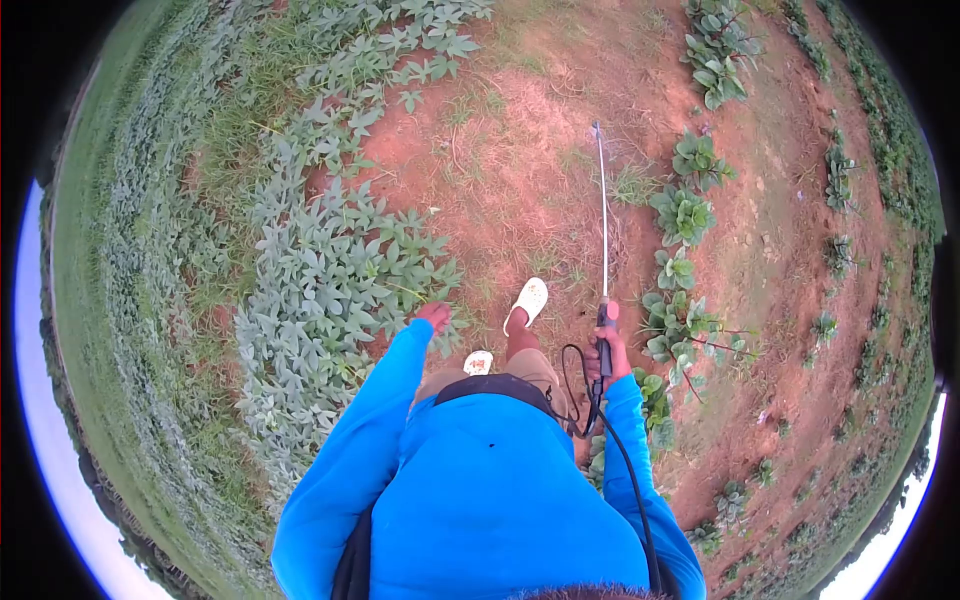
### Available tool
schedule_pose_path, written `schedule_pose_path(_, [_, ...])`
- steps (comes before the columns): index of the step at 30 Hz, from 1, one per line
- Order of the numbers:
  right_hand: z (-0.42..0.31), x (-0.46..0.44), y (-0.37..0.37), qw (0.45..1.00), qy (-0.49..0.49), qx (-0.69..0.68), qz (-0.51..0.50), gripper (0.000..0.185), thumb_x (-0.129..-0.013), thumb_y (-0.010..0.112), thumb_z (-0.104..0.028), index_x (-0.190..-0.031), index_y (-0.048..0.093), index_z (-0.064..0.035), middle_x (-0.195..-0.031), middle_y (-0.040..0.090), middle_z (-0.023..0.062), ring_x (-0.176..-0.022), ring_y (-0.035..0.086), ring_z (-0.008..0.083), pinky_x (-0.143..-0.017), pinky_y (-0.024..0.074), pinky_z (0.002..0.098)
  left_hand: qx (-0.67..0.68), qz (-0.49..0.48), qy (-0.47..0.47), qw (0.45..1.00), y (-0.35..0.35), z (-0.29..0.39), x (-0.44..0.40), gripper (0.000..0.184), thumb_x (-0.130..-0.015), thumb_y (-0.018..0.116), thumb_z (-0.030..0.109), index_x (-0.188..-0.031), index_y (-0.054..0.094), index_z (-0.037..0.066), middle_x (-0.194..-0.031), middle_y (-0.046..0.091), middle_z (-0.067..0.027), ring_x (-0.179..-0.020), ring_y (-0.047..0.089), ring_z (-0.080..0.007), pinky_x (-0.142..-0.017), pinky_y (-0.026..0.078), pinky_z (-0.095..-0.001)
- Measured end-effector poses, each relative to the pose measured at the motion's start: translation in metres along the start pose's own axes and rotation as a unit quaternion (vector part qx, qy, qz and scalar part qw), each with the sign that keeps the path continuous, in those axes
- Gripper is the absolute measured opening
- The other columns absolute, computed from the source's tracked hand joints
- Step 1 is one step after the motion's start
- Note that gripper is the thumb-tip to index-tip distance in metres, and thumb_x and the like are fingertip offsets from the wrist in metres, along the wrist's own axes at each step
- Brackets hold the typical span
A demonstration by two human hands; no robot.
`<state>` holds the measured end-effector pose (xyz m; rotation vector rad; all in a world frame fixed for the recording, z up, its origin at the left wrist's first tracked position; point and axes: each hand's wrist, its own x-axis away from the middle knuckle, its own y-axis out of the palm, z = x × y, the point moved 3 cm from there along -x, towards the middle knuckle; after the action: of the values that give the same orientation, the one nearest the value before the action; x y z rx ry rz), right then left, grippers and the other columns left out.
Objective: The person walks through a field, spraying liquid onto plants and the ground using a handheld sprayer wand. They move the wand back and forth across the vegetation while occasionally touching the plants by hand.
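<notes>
Though slender — straight, smooth, metallic wand

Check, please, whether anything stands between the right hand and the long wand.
Nothing visible does: the right hand is closed directly around the grip of the long wand. Black cord hangs near it, but not between.
</notes>
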<state>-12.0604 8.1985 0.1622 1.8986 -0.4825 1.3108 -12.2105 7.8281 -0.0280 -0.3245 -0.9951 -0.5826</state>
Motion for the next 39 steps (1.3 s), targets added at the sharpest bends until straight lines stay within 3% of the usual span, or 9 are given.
schedule_pose_path(2, [-0.027,-0.007,0.011,0.999,0.034,-0.017,-0.021,0.026,-0.075,0.055,-0.038,-0.076,0.044,-0.0139,-0.053,0.039,-0.0017,-0.035,0.032,0.0083,-0.031,0.0288,0.0242,-0.005,0.016,0.001,1.000,0.005,0.028,-0.015,0.021,-0.081,0.056,0.033,-0.089,0.056,0.014,-0.071,0.055,0.0022,-0.053,0.048,-0.0069,-0.043,0.036,-0.0228])
schedule_pose_path(9, [-0.091,-0.045,0.067,0.937,0.179,-0.018,-0.300,0.024,-0.078,0.051,-0.031,-0.079,0.042,-0.0093,-0.056,0.038,-0.0008,-0.034,0.033,0.0085,-0.029,0.0312,0.0244,-0.007,0.033,0.015,0.999,0.032,0.128,-0.025,0.019,-0.080,0.053,0.026,-0.086,0.055,0.008,-0.068,0.053,-0.0006,-0.051,0.044,-0.0087,-0.044,0.036,-0.0263])
schedule_pose_path(13, [-0.113,-0.056,0.087,0.892,0.271,-0.021,-0.362,0.023,-0.078,0.051,-0.030,-0.080,0.041,-0.0089,-0.057,0.037,-0.0001,-0.034,0.034,0.0078,-0.029,0.0319,0.0239,-0.007,0.039,0.047,0.998,0.035,0.156,-0.029,0.019,-0.080,0.053,0.024,-0.087,0.055,0.006,-0.067,0.053,-0.0009,-0.051,0.045,-0.0088,-0.044,0.036,-0.0259])
schedule_pose_path(18, [-0.134,-0.046,0.098,0.886,0.276,0.048,-0.369,0.023,-0.079,0.052,-0.030,-0.081,0.042,-0.0095,-0.056,0.036,-0.0010,-0.034,0.033,0.0068,-0.028,0.0301,0.0221,0.022,0.064,0.021,0.997,0.019,0.165,-0.026,0.021,-0.081,0.052,0.026,-0.087,0.055,0.007,-0.068,0.054,-0.0009,-0.050,0.046,-0.0090,-0.042,0.035,-0.0245])
schedule_pose_path(22, [-0.148,-0.045,0.090,0.919,0.255,0.141,-0.265,0.021,-0.079,0.051,-0.033,-0.072,0.041,-0.0147,-0.052,0.036,-0.0041,-0.035,0.032,0.0063,-0.030,0.0272,0.0222,0.019,0.110,0.017,0.994,0.002,0.165,-0.031,0.020,-0.081,0.053,0.026,-0.087,0.057,0.008,-0.065,0.054,-0.0019,-0.052,0.048,-0.0096,-0.045,0.038,-0.0250])
schedule_pose_path(28, [-0.172,-0.053,0.082,0.979,0.094,0.175,-0.044,0.025,-0.073,0.058,-0.035,-0.069,0.045,-0.0139,-0.051,0.039,-0.0028,-0.035,0.034,0.0086,-0.032,0.0281,0.0230,0.013,0.102,-0.022,0.994,-0.007,0.166,-0.055,0.018,-0.080,0.053,0.026,-0.084,0.057,0.009,-0.064,0.053,-0.0011,-0.050,0.046,-0.0095,-0.044,0.037,-0.0255])
schedule_pose_path(31, [-0.182,-0.054,0.075,0.988,0.028,0.148,0.017,0.027,-0.071,0.060,-0.035,-0.069,0.046,-0.0123,-0.051,0.040,-0.0013,-0.036,0.036,0.0107,-0.033,0.0292,0.0234,0.048,0.058,-0.095,0.993,-0.005,0.183,-0.078,0.016,-0.080,0.053,0.025,-0.082,0.056,0.009,-0.061,0.052,-0.0007,-0.048,0.045,-0.0102,-0.042,0.035,-0.0269])
schedule_pose_path(34, [-0.190,-0.063,0.059,0.989,-0.025,0.128,0.071,0.028,-0.073,0.059,-0.040,-0.069,0.046,-0.0153,-0.047,0.038,-0.0014,-0.033,0.034,0.0111,-0.030,0.0266,0.0252,0.006,0.043,-0.022,0.999,-0.009,0.207,-0.108,0.017,-0.081,0.051,0.025,-0.083,0.056,0.009,-0.069,0.056,-0.0008,-0.050,0.047,-0.0099,-0.039,0.033,-0.0249])
schedule_pose_path(39, [-0.245,-0.053,0.076,0.982,-0.061,0.093,0.156,0.028,-0.075,0.059,-0.041,-0.072,0.047,-0.0148,-0.051,0.042,-0.0005,-0.035,0.036,0.0105,-0.031,0.0280,0.0244,0.027,-0.004,-0.038,0.999,-0.019,0.268,-0.167,0.016,-0.082,0.049,0.025,-0.084,0.055,0.010,-0.067,0.055,0.0000,-0.050,0.046,-0.0100,-0.041,0.033,-0.0253])
